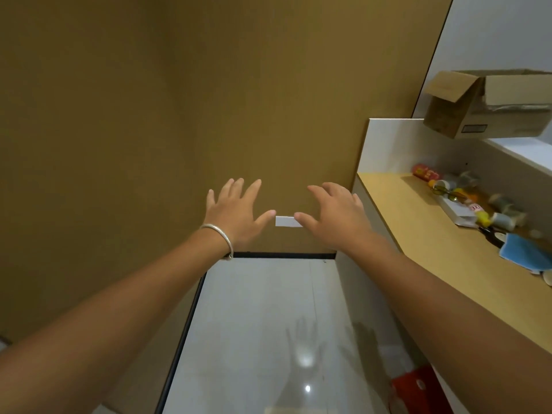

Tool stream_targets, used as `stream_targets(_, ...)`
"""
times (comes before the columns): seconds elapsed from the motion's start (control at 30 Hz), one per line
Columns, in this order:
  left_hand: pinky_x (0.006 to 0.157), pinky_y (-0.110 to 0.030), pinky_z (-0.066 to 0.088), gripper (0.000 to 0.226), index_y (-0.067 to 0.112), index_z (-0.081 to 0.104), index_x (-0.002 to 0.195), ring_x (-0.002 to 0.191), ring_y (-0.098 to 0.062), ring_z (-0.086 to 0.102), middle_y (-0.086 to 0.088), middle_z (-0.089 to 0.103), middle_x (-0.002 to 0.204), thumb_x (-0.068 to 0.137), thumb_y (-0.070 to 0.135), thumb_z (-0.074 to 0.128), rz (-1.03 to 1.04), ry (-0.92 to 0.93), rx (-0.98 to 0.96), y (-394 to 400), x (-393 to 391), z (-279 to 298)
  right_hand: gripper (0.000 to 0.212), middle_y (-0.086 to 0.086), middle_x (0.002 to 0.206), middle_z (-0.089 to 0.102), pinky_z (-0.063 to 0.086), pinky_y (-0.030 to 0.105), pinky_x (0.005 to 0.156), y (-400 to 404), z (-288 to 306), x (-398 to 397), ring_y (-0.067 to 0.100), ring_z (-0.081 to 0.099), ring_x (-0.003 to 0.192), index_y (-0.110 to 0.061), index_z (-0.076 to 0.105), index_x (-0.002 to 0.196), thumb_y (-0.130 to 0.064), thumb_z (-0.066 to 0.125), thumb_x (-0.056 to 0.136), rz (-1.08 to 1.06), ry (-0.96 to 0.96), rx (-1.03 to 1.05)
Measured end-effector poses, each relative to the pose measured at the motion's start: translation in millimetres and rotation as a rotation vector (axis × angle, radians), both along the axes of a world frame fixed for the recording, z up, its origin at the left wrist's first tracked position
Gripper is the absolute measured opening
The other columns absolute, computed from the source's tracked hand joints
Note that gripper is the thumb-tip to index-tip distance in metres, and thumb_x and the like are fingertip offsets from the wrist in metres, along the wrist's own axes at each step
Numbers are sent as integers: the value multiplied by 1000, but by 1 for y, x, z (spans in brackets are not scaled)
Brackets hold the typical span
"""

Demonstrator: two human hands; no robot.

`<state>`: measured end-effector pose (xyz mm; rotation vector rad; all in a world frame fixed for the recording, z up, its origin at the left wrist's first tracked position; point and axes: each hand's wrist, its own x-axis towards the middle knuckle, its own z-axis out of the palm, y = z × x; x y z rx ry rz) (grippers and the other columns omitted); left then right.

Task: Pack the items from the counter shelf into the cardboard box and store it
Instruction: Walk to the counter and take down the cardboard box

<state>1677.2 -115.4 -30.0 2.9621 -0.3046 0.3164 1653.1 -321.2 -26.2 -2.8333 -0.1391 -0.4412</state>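
Note:
My left hand (236, 213) and my right hand (334, 218) are stretched out side by side in front of me, fingers spread, holding nothing. They hover before a brown wall, well left of the counter. An open cardboard box (484, 106) stands on the white upper ledge at the top right, one flap hanging over its left side. Below it, on the wooden counter shelf (418, 231), lies a cluster of items: a red packet (425, 172), yellow-lensed glasses (446, 192), tape rolls (504, 221), a yellow bottle (482, 216) and a blue cloth (525, 253).
A small white label (287, 221) is stuck on the brown wall (179, 115) between my thumbs. Glossy white floor tiles (257, 324) run ahead to a black skirting strip. A red object (418, 386) sits on the floor under the counter at the lower right.

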Motion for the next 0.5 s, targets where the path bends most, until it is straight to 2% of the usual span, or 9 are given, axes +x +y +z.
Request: stream_targets(0.5,118,-53,3,74,35,10,152,149,-20,0,-4,10,162,90,69,30,-63,63,-20,-97,248,-26,68,3,151,32,17,53,116,-99,-19,226,22,22,142,-29,29,145,-61,47,88,-72,61,-22)
